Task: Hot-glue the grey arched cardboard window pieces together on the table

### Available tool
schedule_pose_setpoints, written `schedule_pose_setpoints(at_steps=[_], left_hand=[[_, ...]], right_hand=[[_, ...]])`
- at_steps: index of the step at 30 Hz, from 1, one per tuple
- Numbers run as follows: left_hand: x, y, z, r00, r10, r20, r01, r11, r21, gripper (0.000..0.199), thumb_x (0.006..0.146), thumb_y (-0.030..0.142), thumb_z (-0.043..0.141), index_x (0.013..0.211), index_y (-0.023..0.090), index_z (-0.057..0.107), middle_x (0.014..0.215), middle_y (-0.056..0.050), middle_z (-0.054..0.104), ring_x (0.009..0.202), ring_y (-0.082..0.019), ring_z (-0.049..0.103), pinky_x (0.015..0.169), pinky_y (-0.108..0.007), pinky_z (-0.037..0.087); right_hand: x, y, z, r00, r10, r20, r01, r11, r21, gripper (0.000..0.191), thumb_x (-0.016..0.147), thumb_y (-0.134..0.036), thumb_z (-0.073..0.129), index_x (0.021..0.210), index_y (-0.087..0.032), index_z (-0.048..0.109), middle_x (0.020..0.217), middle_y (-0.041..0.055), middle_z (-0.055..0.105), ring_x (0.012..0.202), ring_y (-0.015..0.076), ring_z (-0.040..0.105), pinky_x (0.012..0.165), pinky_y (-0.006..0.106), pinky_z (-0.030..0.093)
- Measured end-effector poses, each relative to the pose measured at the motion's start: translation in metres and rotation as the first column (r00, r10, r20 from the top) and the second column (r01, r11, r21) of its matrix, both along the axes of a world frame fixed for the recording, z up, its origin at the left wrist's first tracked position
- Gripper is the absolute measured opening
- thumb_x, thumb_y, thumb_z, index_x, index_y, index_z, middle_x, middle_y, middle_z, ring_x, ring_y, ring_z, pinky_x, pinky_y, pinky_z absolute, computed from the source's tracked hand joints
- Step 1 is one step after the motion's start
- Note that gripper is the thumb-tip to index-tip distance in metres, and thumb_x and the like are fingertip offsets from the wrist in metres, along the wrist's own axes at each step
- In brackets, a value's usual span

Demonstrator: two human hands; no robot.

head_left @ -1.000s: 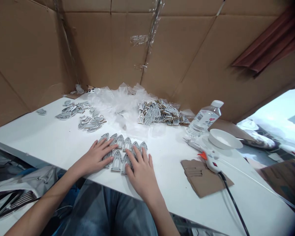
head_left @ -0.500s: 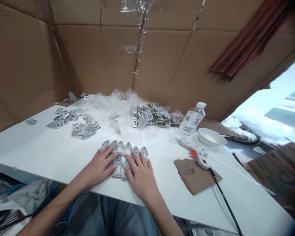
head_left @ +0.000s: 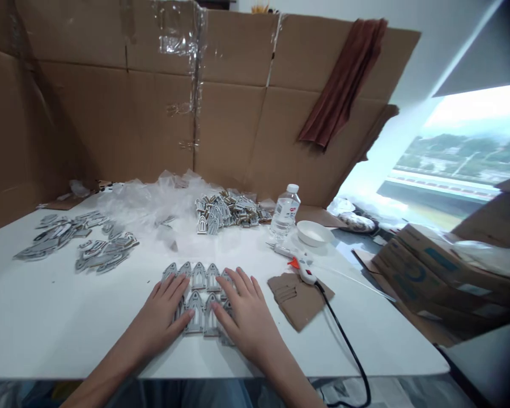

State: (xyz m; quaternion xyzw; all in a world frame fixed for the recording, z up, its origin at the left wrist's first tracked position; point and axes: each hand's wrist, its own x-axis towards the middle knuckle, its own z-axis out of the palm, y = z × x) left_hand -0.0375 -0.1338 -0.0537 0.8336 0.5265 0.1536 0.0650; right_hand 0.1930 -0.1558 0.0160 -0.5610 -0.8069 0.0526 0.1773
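Two rows of grey, pointed-arch pieces with window-like slots lie side by side on the white table. The back row's arched pieces show mostly uncovered in the middle. Front-row arched pieces are seen between the thumbs. My left hand rests on the left end of the rows, palm down, fingers stretched out and thumb on a front piece. My right hand lies over the right end with fingers spread, hiding the pieces beneath. Neither hand grips anything.
Loose grey pieces lie in heaps at left and back centre, beside crumpled clear plastic. To the right are a water bottle, white bowl, corded glue gun and cardboard pad. Cardboard walls stand behind.
The head view has tilted up and turned right. My right hand has slid over the right end of the rows, and my left fingers have drawn leftward, uncovering more of the front row.
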Motion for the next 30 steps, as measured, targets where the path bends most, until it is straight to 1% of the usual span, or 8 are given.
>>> schedule_pose_setpoints(at_steps=[4, 8, 11, 13, 16, 20, 25, 30], left_hand=[[0.0, 0.001, -0.005, 0.999, 0.031, -0.035, -0.031, 1.0, -0.004, 0.063, 0.094, 0.057, 0.034, 0.149, 0.028, 0.03, 0.154, -0.003, 0.031, 0.143, -0.033, 0.026, 0.113, -0.053, 0.03], [0.0, 0.0, -0.004, 0.999, 0.034, -0.025, -0.035, 0.999, -0.042, 0.062, 0.094, 0.057, 0.035, 0.149, 0.03, 0.029, 0.155, -0.002, 0.029, 0.144, -0.033, 0.025, 0.114, -0.055, 0.028], [0.001, -0.001, -0.004, 1.0, 0.017, -0.004, -0.017, 0.999, -0.036, 0.059, 0.094, 0.056, 0.038, 0.148, 0.034, 0.03, 0.155, -0.002, 0.029, 0.143, -0.034, 0.025, 0.112, -0.058, 0.028], [0.002, -0.002, -0.003, 1.0, 0.019, 0.013, -0.019, 0.999, -0.036, 0.058, 0.093, 0.055, 0.039, 0.148, 0.036, 0.031, 0.156, -0.002, 0.028, 0.143, -0.035, 0.025, 0.112, -0.06, 0.028], [0.002, 0.0, 0.003, 0.997, 0.05, 0.053, -0.047, 0.997, -0.053, 0.057, 0.093, 0.055, 0.038, 0.146, 0.037, 0.034, 0.157, -0.001, 0.027, 0.143, -0.035, 0.025, 0.112, -0.062, 0.026], [-0.004, 0.007, 0.021, 0.97, 0.094, 0.224, -0.091, 0.996, -0.023, 0.055, 0.093, 0.054, 0.04, 0.144, 0.035, 0.037, 0.156, -0.003, 0.031, 0.142, -0.032, 0.029, 0.113, -0.057, 0.029], [-0.009, 0.01, 0.039, 0.852, 0.231, 0.469, -0.25, 0.968, -0.023, 0.047, 0.092, 0.055, 0.04, 0.133, 0.034, 0.045, 0.148, -0.003, 0.041, 0.138, -0.028, 0.036, 0.112, -0.052, 0.034], [-0.009, 0.01, 0.04, 0.793, 0.277, 0.543, -0.313, 0.949, -0.027, 0.043, 0.088, 0.059, 0.045, 0.123, 0.034, 0.053, 0.14, -0.001, 0.05, 0.134, -0.029, 0.042, 0.106, -0.047, 0.042]], right_hand=[[0.033, 0.003, 0.034, 1.0, -0.019, -0.021, 0.022, 0.984, 0.177, 0.042, 0.093, -0.041, 0.044, 0.127, -0.021, 0.059, 0.137, 0.0097, 0.054, 0.132, 0.0281, 0.041, 0.109, 0.049, 0.032], [0.095, 0.035, 0.072, 0.969, -0.205, -0.14, 0.24, 0.916, 0.321, 0.037, 0.093, -0.036, 0.043, 0.115, -0.015, 0.063, 0.117, 0.0113, 0.064, 0.11, 0.0239, 0.057, 0.096, 0.039, 0.044], [0.149, 0.076, 0.091, 0.859, -0.512, -0.027, 0.503, 0.833, 0.231, 0.033, 0.091, -0.026, 0.045, 0.116, -0.014, 0.062, 0.116, 0.011, 0.064, 0.107, 0.0225, 0.058, 0.092, 0.034, 0.044], [0.179, 0.106, 0.096, 0.81, -0.586, 0.03, 0.574, 0.802, 0.165, 0.029, 0.088, -0.018, 0.05, 0.112, -0.011, 0.064, 0.113, 0.013, 0.065, 0.107, 0.0242, 0.059, 0.089, 0.035, 0.045], [0.209, 0.148, 0.093, 0.753, -0.648, 0.115, 0.647, 0.761, 0.05, 0.022, 0.087, -0.02, 0.058, 0.105, -0.009, 0.066, 0.104, 0.0122, 0.066, 0.1, 0.0231, 0.062, 0.085, 0.037, 0.048], [0.229, 0.192, 0.081, 0.693, -0.689, 0.214, 0.716, 0.692, -0.089, 0.035, 0.091, -0.036, 0.057, 0.119, -0.015, 0.057, 0.118, 0.0083, 0.059, 0.101, 0.0194, 0.06, 0.085, 0.041, 0.052], [0.249, 0.228, 0.064, 0.641, -0.709, 0.294, 0.768, 0.6, -0.227, 0.037, 0.091, -0.036, 0.057, 0.121, -0.016, 0.055, 0.121, 0.009, 0.058, 0.103, 0.0202, 0.06, 0.086, 0.041, 0.052], [0.274, 0.254, 0.044, 0.605, -0.731, 0.315, 0.793, 0.517, -0.323, 0.037, 0.091, -0.036, 0.057, 0.122, -0.015, 0.055, 0.122, 0.0095, 0.057, 0.104, 0.0206, 0.059, 0.087, 0.041, 0.052]])
